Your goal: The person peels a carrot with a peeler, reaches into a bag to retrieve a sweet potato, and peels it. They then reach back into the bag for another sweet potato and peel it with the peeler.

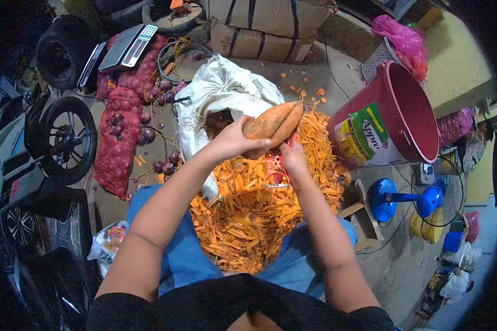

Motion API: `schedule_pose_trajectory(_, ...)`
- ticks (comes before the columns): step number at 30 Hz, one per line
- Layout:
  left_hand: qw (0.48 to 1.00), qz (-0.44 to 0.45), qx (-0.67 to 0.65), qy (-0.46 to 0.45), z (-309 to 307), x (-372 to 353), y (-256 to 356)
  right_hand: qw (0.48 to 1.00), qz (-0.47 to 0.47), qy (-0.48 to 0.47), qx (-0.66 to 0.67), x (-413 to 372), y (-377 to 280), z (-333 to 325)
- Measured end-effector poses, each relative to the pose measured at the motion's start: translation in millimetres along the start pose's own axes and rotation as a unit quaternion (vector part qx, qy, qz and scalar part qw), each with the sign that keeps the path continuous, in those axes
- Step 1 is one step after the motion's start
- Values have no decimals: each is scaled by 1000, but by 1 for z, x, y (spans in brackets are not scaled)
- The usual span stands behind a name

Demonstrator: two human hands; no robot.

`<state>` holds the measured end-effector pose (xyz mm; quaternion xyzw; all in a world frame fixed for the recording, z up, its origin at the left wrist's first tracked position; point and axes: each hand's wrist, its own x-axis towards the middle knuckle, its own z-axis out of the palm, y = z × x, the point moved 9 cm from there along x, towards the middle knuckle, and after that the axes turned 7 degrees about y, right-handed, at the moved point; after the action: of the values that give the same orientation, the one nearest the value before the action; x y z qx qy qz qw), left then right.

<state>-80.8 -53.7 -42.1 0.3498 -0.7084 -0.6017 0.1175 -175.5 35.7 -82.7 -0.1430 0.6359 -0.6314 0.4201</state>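
Observation:
My left hand (240, 138) is wrapped round the near end of thick orange carrots (276, 122), which look like two lying side by side, one with dark patches. Against their lower right side, my right hand (294, 157) is closed on a red-handled tool (292, 139); its working end is hidden. Just below the hands, a red perforated plastic piece (277, 168) with a metal edge lies on the heap of orange strips (243, 220) between my knees. A white woven sack (232, 83) stands with its mouth gaping behind my left hand.
A large maroon bucket (350, 118) tilts at the right, near a blue fan (384, 199). Red net bags of onions (119, 149) and a scale (121, 48) are at the left, beside a wheel (67, 140). Cardboard boxes (265, 41) stand at the back.

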Motion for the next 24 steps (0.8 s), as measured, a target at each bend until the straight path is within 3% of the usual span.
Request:
schedule_pose_trajectory(2, 1000, -7, -8, 14, 1, 6, -11, 1000, 0, -8, -9, 0, 0, 1)
schedule_pose_trajectory(4, 990, 22, -112, 86, -9, 9, -7, 1000, -2, -16, -19, 3, -1, -1)
schedule_pose_trajectory(5, 990, 22, -113, 86, -9, 10, -7, 999, 2, -8, -32, 5, 0, -5)
schedule_pose_trajectory(7, 952, 6, -303, 41, -4, 10, 0, 999, 6, 0, -46, 8, 4, -10)
schedule_pose_trajectory(9, 947, 9, -318, 43, -10, 8, 5, 999, 24, -22, -8, 9, 8, -7)
schedule_pose_trajectory(13, 970, 48, -219, 90, -26, 0, 26, 1000, 0, -29, -12, -7, -7, 3)
schedule_pose_trajectory(15, 990, 84, -46, 106, -35, 3, 30, 997, -24, -46, -55, -22, -26, 12)
schedule_pose_trajectory(16, 990, 83, -46, 105, -36, 4, 27, 997, -23, -45, -56, -22, -25, 10)
schedule_pose_trajectory(18, 984, 119, 33, 129, -40, 4, 27, 977, -63, -55, -197, -20, -25, 9)
schedule_pose_trajectory(19, 984, 119, 33, 130, -40, 4, 26, 977, -62, -56, -197, -22, -25, 10)
schedule_pose_trajectory(21, 963, 143, 156, 168, -43, -1, 34, 951, -120, -56, -281, -28, -35, 16)
schedule_pose_trajectory(24, 941, 182, 185, 219, -43, -14, 52, 922, -148, -42, -356, -26, -30, 13)
